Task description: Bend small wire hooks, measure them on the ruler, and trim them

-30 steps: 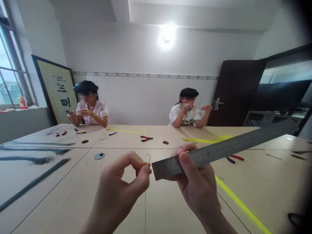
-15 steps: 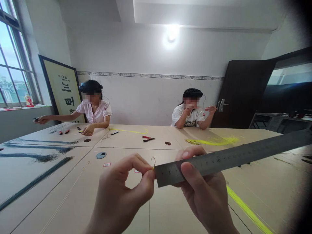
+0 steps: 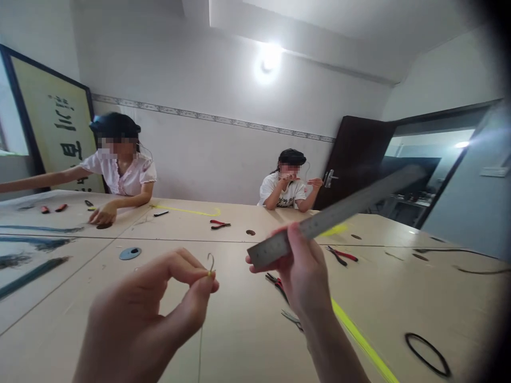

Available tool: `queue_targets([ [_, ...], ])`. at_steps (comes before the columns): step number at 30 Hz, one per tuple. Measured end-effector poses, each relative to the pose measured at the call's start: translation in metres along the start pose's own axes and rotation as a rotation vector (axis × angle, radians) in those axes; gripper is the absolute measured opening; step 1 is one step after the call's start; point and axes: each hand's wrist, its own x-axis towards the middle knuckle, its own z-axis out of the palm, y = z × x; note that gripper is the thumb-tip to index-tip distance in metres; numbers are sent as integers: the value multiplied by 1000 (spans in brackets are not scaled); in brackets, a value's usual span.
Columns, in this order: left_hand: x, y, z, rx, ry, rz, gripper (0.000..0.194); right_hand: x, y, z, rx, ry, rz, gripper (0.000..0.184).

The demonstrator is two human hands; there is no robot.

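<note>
Between thumb and forefinger, my left hand pinches a small fish hook, its bend pointing up and a bit of yellow at its shank. A thin line hangs down below those fingers. My right hand grips a steel ruler near one end; the ruler slants up to the right, its far part blurred. A gap separates the ruler's near end from the hook. Under my right hand lie pliers and small scissors, both partly covered by the wrist.
Bundles of blue line lie at left, yellow line at right. Red-handled pliers, more pliers and a black loop rest on the table. Two people sit across, one at left, one at right.
My right hand has drawn the ruler away from the hook and tilted it up more steeply. The camera view has turned right and tilted. The hook stays in my left hand.
</note>
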Motion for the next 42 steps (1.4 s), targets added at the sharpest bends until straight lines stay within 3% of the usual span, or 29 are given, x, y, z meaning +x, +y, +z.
queue_targets([
  [3, 6, -8, -3, 37, -31, 109, 15, -3, -1, 5, 14, -33, 16, 33],
  [8, 12, -8, -1, -54, -122, 179, 17, -25, -8, 12, 82, -343, -6, 28],
  [12, 11, -4, 1, -80, -85, 139, 18, -30, -6, 9, -152, -408, 9, 34],
  [14, 12, -4, -1, -61, -72, 142, 17, -27, -4, 9, -344, -431, 106, 40],
  [17, 13, -8, -6, 26, -103, 200, 16, -18, 0, 11, -517, -432, 324, 45],
  [20, 11, -8, -8, 72, -100, 179, 15, -8, 7, 13, -555, -423, 410, 43],
  [26, 4, -3, 0, -20, -12, 17, 16, 4, 23, 15, -530, -404, 429, 42],
  [34, 11, -9, -2, -68, -106, 156, 17, -2, 25, 18, -504, -367, 480, 42],
  [42, 13, -11, -3, -53, -142, 180, 17, -9, 24, 22, -463, -352, 348, 45],
])
